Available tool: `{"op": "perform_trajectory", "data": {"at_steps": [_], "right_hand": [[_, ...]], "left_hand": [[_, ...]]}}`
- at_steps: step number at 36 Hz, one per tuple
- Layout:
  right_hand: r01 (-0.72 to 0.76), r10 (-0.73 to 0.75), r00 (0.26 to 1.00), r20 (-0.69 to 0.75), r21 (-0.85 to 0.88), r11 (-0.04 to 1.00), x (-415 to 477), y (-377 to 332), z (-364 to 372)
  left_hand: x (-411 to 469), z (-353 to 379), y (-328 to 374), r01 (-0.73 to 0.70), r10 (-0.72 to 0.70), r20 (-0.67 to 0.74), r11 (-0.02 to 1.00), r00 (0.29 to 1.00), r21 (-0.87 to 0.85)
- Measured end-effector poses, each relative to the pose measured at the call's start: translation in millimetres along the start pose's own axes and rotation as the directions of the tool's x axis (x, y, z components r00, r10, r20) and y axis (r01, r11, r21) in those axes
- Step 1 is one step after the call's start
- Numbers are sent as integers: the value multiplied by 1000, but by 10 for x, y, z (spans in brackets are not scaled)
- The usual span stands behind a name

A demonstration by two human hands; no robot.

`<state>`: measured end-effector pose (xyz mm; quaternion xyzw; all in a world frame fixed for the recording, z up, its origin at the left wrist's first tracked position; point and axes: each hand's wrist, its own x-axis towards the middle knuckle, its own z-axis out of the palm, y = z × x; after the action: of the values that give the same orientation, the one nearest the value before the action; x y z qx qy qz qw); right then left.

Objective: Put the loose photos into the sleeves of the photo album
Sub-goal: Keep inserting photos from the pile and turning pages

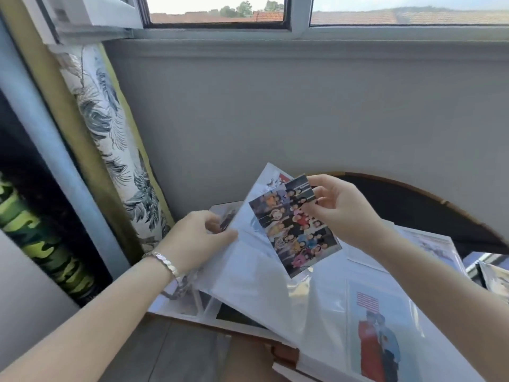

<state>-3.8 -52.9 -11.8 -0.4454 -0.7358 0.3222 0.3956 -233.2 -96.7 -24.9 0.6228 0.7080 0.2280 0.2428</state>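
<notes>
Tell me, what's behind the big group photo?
A lifted album page, held by the left hand. Another picture peeks out at its top. The part right behind the photo is hidden.

Two hands (pixel 192 238) (pixel 341 208); one album (pixel 275 293); one held photo (pixel 294 227).

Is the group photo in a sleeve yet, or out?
Out: right hand pinches the glossy group photo over the lifted clear plastic album page.
</notes>
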Motion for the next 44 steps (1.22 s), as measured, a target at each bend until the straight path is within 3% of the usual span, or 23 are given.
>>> {"op": "perform_trajectory", "data": {"at_steps": [2, 5, 9, 14, 20, 25, 28, 31, 33, 36, 40, 44], "right_hand": [[16, -16, 1000, -1, -29, 999, 45, 20, 62], [8, -9, 1000, -8, -98, 995, 107, 87, 162], [33, -36, 999, -19, -126, 992, 146, 107, 251], [18, -20, 1000, -13, -138, 990, 158, 86, 278], [27, -27, 999, -18, -29, 999, 162, 2, 247], [-30, 37, 999, -38, 164, 986, 214, -84, 273], [-119, 157, 986, -65, 394, 911, 309, -149, 318], [-225, 282, 959, 20, 657, 719, 435, -249, 404], [-268, 308, 947, 87, 741, 616, 510, -314, 494], [-325, 304, 936, 176, 763, 559, 577, -362, 668], [-382, 305, 918, 255, 777, 500, 627, -377, 853], [-410, 281, 910, 304, 755, 511, 615, -394, 949]], "left_hand": [[-36, -11, -61, 3, 5, 58, 991, 998, -134], [-81, 10, -104, -54, 52, -17, 972, 999, -229], [-140, 39, -121, -134, 99, -155, 962, 983, -236], [-116, 54, -132, -125, 88, -170, 967, 981, -221], [-118, 43, -117, -45, 22, -87, 962, 996, -269], [-187, 13, -109, -42, 43, -4, 959, 999, -279], [-217, -32, -135, -75, 79, 3, 962, 997, -262], [-245, -45, -153, -75, 89, 55, 971, 995, -226], [-274, -44, -159, -73, 95, 99, 976, 991, -208], [-318, -36, -174, -94, 122, 116, 970, 986, -223], [-371, -22, -208, -193, 196, 1, 963, 981, -188], [-409, 7, -236, -296, 284, -109, 948, 953, -119]]}}
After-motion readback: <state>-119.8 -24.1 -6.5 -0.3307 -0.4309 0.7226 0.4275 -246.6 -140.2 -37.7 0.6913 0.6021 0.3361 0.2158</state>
